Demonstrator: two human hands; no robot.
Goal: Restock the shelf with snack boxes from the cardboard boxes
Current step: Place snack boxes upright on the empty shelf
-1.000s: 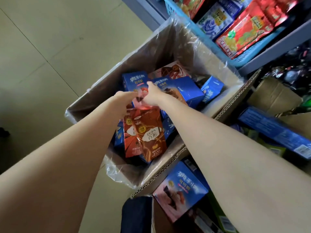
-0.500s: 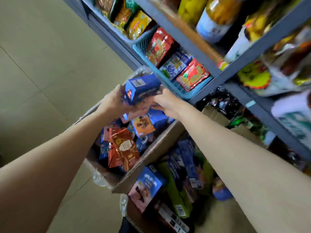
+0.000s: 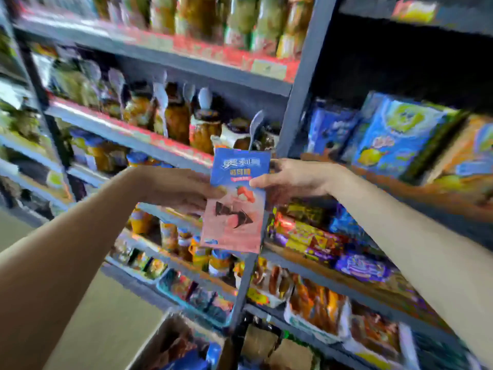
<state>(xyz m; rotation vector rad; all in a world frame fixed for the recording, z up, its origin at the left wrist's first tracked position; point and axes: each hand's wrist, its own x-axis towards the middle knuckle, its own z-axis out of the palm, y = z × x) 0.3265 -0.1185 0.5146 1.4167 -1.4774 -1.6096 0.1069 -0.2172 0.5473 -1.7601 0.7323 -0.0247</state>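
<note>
From the head camera, the only view I have, I judge the step in hand to be the carry: a snack box (image 3: 236, 200) is up at shelf height, held upright between both hands in front of the grey upright post (image 3: 298, 84) that divides the shelving. My left hand (image 3: 181, 189) grips the box's left edge, thumb across the front face, and my right hand (image 3: 290, 180) pinches the right edge, thumb on the front and fingers behind. The box touches no shelf yet. To the right of the post, just past my right hand, sits a row of blue boxes (image 3: 394, 134) on a shelf, and I take that as the likely place for this one, though I cannot be sure which gap is meant. The next move, as I see it, calls for swinging the box rightward past the post, keeping its face outward, and sliding it in beside the others without knocking them. The open cardboard box (image 3: 184, 343) shows at the bottom edge, more packs inside, so restocking is far from finished. On the snack box front I see white characters on a blue band, a small red strip below, and a picture of strawberries and dark triangular pieces on pink; the blur keeps me from reading the writing. The red shelf-edge strips (image 3: 170, 145) are unreadable too.
</note>
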